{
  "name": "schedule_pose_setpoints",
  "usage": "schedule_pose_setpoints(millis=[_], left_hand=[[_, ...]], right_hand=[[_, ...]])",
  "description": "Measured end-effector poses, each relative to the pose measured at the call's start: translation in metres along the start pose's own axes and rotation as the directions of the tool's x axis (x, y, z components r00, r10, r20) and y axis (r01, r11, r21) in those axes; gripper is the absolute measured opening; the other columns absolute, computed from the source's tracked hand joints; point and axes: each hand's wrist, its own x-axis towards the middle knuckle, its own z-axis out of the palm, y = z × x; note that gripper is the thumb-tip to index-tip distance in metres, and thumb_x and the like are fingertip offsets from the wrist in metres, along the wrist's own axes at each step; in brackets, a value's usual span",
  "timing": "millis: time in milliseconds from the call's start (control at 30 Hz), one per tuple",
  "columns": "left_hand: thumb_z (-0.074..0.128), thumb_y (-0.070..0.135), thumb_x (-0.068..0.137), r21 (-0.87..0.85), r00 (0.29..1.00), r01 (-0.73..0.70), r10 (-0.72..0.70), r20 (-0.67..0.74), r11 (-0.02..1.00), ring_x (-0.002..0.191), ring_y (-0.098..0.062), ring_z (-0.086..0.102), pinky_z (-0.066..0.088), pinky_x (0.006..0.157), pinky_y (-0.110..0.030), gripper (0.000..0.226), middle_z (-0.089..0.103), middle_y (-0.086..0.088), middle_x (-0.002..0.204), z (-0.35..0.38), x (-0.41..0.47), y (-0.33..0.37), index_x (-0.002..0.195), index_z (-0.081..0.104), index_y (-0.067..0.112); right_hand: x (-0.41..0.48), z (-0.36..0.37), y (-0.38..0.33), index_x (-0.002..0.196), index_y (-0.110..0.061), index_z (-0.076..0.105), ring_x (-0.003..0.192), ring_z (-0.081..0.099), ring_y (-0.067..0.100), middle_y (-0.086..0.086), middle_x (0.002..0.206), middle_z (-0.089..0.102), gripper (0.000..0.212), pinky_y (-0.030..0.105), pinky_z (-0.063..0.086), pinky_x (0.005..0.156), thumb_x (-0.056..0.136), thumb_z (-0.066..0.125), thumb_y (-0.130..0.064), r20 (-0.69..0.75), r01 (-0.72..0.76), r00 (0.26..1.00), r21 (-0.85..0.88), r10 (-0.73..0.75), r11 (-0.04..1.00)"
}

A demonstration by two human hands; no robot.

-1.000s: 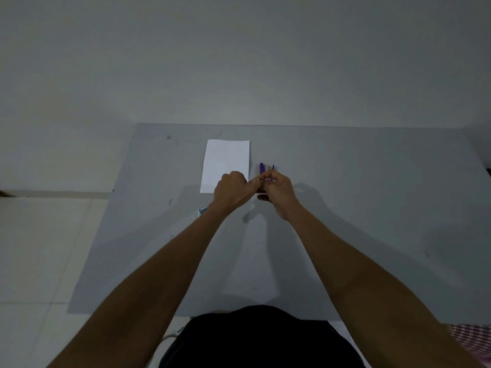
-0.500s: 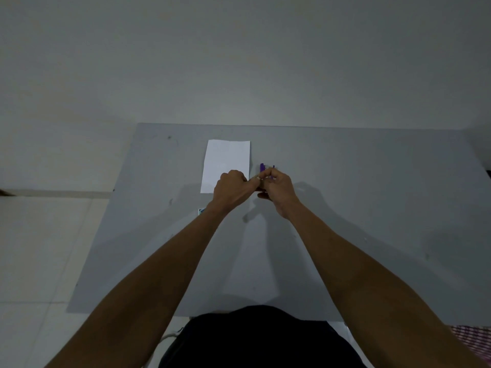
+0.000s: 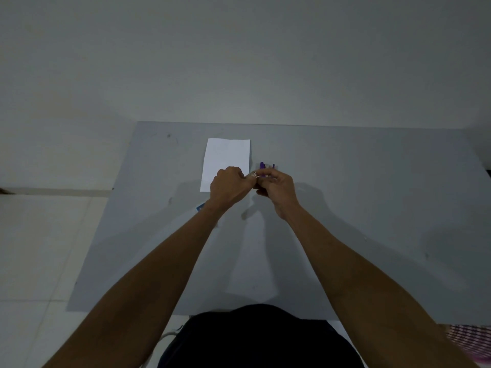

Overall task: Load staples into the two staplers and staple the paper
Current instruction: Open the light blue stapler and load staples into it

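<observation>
A white sheet of paper (image 3: 225, 160) lies flat on the grey table (image 3: 372, 208), toward its far middle. Just right of the paper my two hands meet above the table. My right hand (image 3: 279, 191) grips a small purple stapler (image 3: 263, 166), whose purple top pokes out beyond my fingers. My left hand (image 3: 229, 187) pinches a small silvery strip of staples (image 3: 254, 175) against the stapler. Most of the stapler is hidden by my fingers. A second stapler cannot be made out.
A small blue box (image 3: 199, 207) peeks out from under my left wrist, near the paper's near edge. The table's left edge borders a pale tiled floor (image 3: 39, 248). A plain wall rises behind the table's far edge.
Both hands stay together at the stapler; the fingers have shifted slightly, and the left hand's pinch on the staples sits a little more to the left.
</observation>
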Motion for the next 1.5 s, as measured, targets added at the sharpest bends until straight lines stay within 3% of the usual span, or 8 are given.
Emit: schedule_pose_setpoints(millis=[167,433,733,967,1167,1500], left_hand=[[0.061,0.052,0.083,-0.042,1.0,-0.008,0.008,0.012,0.999,0.061,-0.016,0.057,0.04,0.054,-0.024,0.045,0.067,-0.006,0.068,0.0,-0.003,-0.005,0.074,0.066,0.008],[0.061,0.052,0.083,-0.09,0.998,-0.038,0.042,0.041,0.995,0.063,-0.021,0.061,0.044,0.058,-0.028,0.049,0.069,-0.01,0.069,0.002,-0.004,-0.006,0.076,0.069,0.004],[0.061,0.045,0.085,-0.093,0.998,-0.03,0.035,0.048,0.995,0.058,-0.016,0.053,0.038,0.053,-0.023,0.042,0.064,-0.01,0.066,-0.001,-0.004,-0.005,0.075,0.066,0.004],[0.06,0.052,0.082,-0.082,1.0,0.001,0.001,0.031,0.997,0.058,-0.018,0.051,0.038,0.053,-0.027,0.054,0.069,-0.02,0.072,-0.002,-0.005,-0.008,0.074,0.066,-0.001],[0.061,0.05,0.08,0.0,1.0,0.024,-0.024,-0.015,1.0,0.066,-0.019,0.06,0.039,0.055,-0.024,0.043,0.068,-0.008,0.07,-0.005,-0.005,-0.003,0.075,0.066,0.007],[0.059,0.05,0.084,0.093,0.999,-0.004,0.008,-0.038,0.996,0.066,-0.016,0.057,0.031,0.051,-0.019,0.037,0.066,-0.003,0.071,-0.007,-0.009,-0.001,0.076,0.062,0.014]], right_hand=[[-0.001,-0.004,0.003,0.086,-0.014,0.074,0.08,0.07,0.022,0.013,0.086,0.073,0.019,0.038,0.057,0.08,0.084,0.062,0.0,0.017,0.001,1.0,0.013,-0.001,1.0],[-0.001,-0.012,0.003,0.087,-0.015,0.076,0.084,0.071,0.024,0.014,0.091,0.074,0.013,0.039,0.057,0.082,0.087,0.063,-0.017,0.051,-0.048,0.998,0.066,0.044,0.997],[0.004,-0.01,-0.002,0.089,-0.012,0.073,0.079,0.07,0.023,0.014,0.09,0.072,0.006,0.039,0.059,0.082,0.086,0.068,-0.01,0.044,-0.064,0.997,0.068,0.061,0.996],[0.006,-0.006,-0.002,0.087,-0.013,0.072,0.079,0.071,0.021,0.008,0.086,0.073,0.008,0.043,0.057,0.086,0.087,0.067,-0.008,0.084,-0.066,0.994,0.027,0.063,0.997],[0.008,-0.01,-0.004,0.1,-0.009,0.071,0.093,0.069,0.024,0.011,0.099,0.072,0.013,0.044,0.052,0.093,0.091,0.062,-0.011,0.182,-0.109,0.978,0.041,0.1,0.993],[0.005,-0.014,-0.003,0.099,-0.012,0.071,0.096,0.068,0.024,0.009,0.102,0.072,0.013,0.045,0.051,0.094,0.091,0.061,-0.011,0.211,-0.108,0.972,0.017,0.102,0.994]])
